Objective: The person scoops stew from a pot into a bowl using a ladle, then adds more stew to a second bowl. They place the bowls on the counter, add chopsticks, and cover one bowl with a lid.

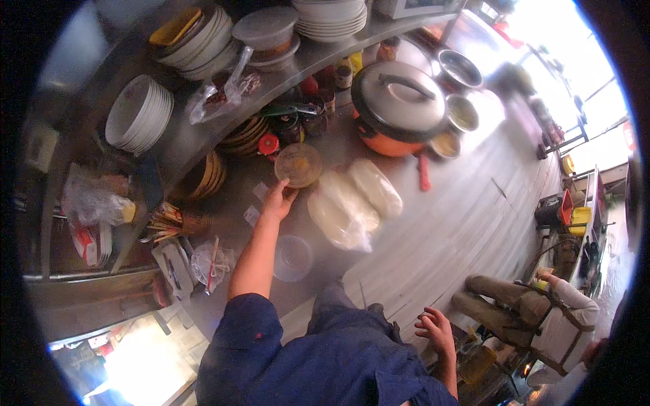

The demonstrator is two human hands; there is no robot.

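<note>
Left hand (274,201) pinches the round tub (298,164) by its near rim; keep it level, clear of the pale bags (344,211); right hand (437,329) hangs half-open, empty.

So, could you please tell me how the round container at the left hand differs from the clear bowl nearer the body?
The round container looks brownish with a yellow patch, while the clear bowl looks colourless and see-through. The left hand grips the container by its rim, whereas no hand touches the bowl. Both are round.
</note>
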